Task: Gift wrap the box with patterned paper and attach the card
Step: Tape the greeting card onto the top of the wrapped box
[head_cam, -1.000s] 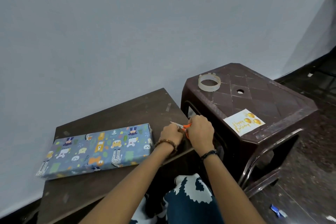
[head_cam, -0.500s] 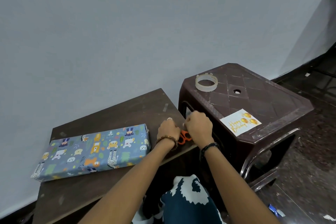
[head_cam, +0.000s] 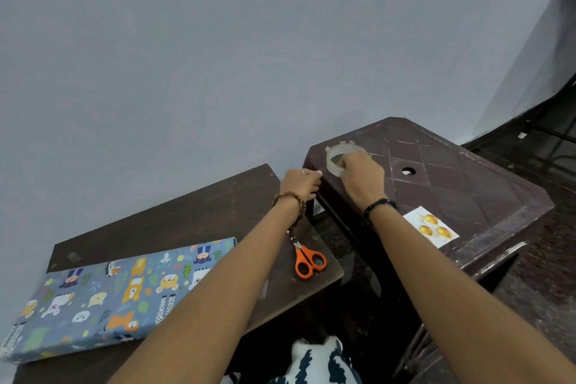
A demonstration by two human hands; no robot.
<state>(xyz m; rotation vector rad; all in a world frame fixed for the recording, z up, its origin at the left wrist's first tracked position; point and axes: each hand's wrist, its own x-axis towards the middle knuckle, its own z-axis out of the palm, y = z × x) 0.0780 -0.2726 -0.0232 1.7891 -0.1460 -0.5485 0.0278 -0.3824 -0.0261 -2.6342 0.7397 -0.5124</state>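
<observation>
Two surfaces stand side by side under my arms: a low dark wooden desk [head_cam: 174, 221] on the left and a brown plastic stool [head_cam: 467, 184] on the right, with a narrow gap between them; the wrapped box [head_cam: 103, 293], in blue animal-print paper, lies flat along the desk's left and front edge, leaving the back half of the desk bare; my left forearm crosses over the box's right end; orange-handled scissors [head_cam: 307, 259] lie near the desk's right edge, blades pointing toward the back; my left hand [head_cam: 300, 184] is at the stool's near-left corner with fingers curled in, and I cannot tell whether it holds anything; my right hand [head_cam: 361, 178] reaches over the stool's back-left corner, knuckles up, fingers curled onto the ring of clear tape [head_cam: 335, 159] that sits there; the birthday card [head_cam: 431, 226] with gold balloons lies flat near the stool's front edge, just right of my right wrist; the stool's right half is open.
</observation>
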